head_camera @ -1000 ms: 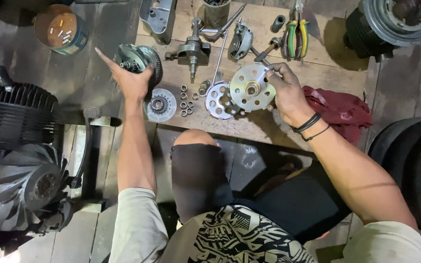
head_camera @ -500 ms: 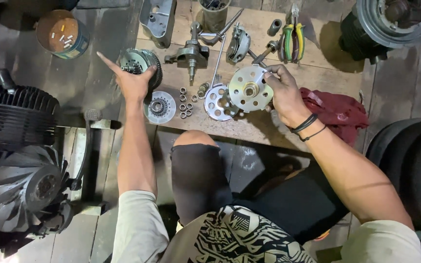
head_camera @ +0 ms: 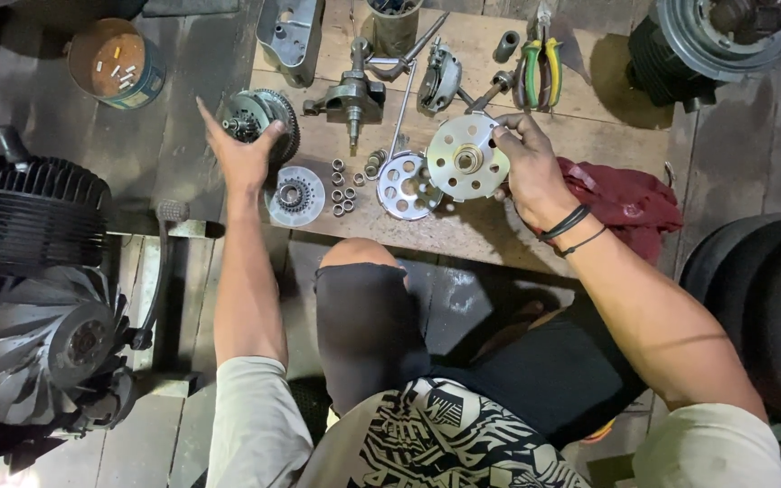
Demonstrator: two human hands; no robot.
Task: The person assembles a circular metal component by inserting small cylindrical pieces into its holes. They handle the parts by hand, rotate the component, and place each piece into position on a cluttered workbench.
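Right hand [head_camera: 528,167] grasps a round perforated metal plate [head_camera: 466,157] by its right edge — fingers [head_camera: 505,134] curled over the rim, plate lifted just above the wooden surface [head_camera: 463,230]. Left hand [head_camera: 239,152] rests against a toothed clutch basket [head_camera: 262,117], fingers spread and holding nothing. Between the hands lie a second drilled disc [head_camera: 406,187], a small hub [head_camera: 295,195] and loose rollers [head_camera: 343,192] — all on the surface.

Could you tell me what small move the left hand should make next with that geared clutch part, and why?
Probably close the left hand around the geared clutch drum: its open palm only rests against the drum's edge, while the right hand already holds the drilled round plate up off the wooden board.
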